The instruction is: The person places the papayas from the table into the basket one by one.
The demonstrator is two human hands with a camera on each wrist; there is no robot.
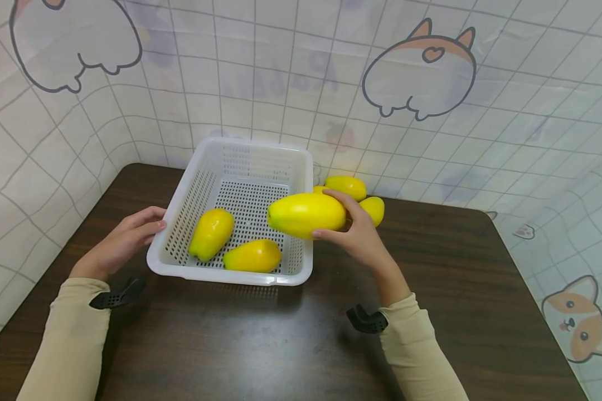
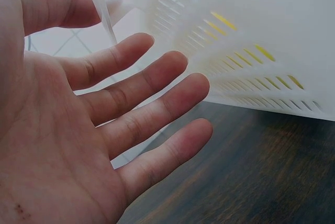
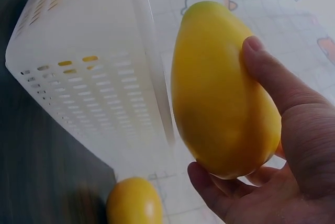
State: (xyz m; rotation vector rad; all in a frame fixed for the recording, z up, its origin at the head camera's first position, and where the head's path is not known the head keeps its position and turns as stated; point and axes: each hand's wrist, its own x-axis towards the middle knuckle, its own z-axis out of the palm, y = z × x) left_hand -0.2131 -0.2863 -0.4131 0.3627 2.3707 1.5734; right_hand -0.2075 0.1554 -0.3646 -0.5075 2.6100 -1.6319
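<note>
"How far along?"

"Partway, seemingly: two yellow fruits [image 1: 212,234] lie in the basket [image 1: 215,273]; the right hand [image 1: 358,236] grips a third fruit [image 1: 303,214] over its right rim — more fruits [image 1: 345,186] remain near the tabletop's [image 1: 231,345] back edge."

"Left hand [image 1: 122,238]?"

"Fingers extended, at the left rim."

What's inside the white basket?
Inside the white basket are a left fruit and a front fruit, both yellow. From the head view, the held fruit in the right hand covers part of the floor; anything behind it can't be seen.
</note>
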